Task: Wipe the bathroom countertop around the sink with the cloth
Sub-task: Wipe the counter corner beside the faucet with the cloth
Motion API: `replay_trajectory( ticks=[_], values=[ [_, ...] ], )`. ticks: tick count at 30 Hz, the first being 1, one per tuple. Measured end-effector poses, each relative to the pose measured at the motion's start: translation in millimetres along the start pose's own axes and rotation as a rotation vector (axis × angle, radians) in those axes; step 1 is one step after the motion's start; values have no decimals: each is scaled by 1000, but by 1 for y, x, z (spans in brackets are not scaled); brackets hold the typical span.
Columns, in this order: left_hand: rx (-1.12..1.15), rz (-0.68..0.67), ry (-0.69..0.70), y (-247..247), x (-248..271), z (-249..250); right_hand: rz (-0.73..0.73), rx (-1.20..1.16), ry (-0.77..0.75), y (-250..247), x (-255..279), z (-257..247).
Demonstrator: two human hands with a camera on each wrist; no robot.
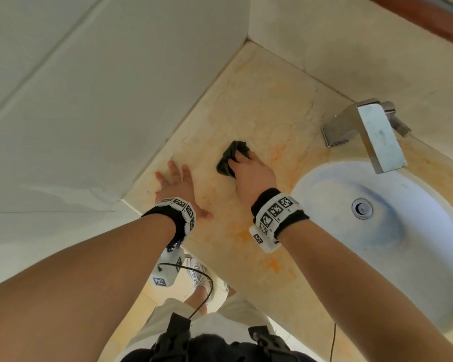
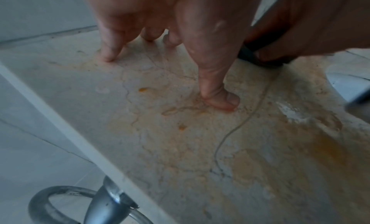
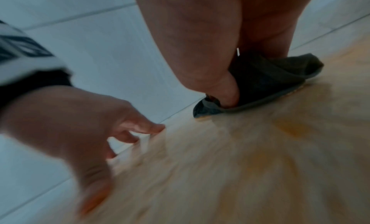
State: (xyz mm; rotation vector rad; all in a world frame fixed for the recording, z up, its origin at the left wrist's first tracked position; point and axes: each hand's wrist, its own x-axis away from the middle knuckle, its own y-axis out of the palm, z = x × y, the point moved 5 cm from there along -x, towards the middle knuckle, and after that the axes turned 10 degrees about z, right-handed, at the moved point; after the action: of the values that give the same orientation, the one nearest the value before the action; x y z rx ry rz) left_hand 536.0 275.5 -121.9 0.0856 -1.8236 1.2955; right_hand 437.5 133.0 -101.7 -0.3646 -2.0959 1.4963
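A dark grey cloth [image 1: 229, 158] [image 3: 266, 78] lies bunched on the beige marble countertop [image 1: 262, 100], left of the white sink [image 1: 392, 231]. My right hand [image 1: 246, 165] grips it, thumb and fingers curled into the folds and pressing it onto the stone. My left hand [image 1: 175, 184] rests spread on the countertop near the left wall, fingertips [image 2: 107, 56] and thumb touching the surface, holding nothing. Orange stains [image 2: 328, 148] and a wet patch mark the stone between my hands and the sink. In the left wrist view the cloth [image 2: 250, 53] shows only as a dark edge under my right hand.
A chrome faucet [image 1: 374, 131] stands behind the sink. White tiled walls [image 1: 89, 100] meet the countertop on the left and at the back corner. A chrome ring fixture [image 2: 66, 202] hangs below the counter's front edge. My legs and a shoe [image 1: 198, 273] show below.
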Motion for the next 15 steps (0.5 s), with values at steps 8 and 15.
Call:
replay_trajectory(
  ticks=[8,15],
  values=[
    [-6,8,1,-3,3,0,37,27,106,-32,-107,27],
    [-20,6,4,-4,3,1,-2,8,233,-48,-100,111]
  ],
)
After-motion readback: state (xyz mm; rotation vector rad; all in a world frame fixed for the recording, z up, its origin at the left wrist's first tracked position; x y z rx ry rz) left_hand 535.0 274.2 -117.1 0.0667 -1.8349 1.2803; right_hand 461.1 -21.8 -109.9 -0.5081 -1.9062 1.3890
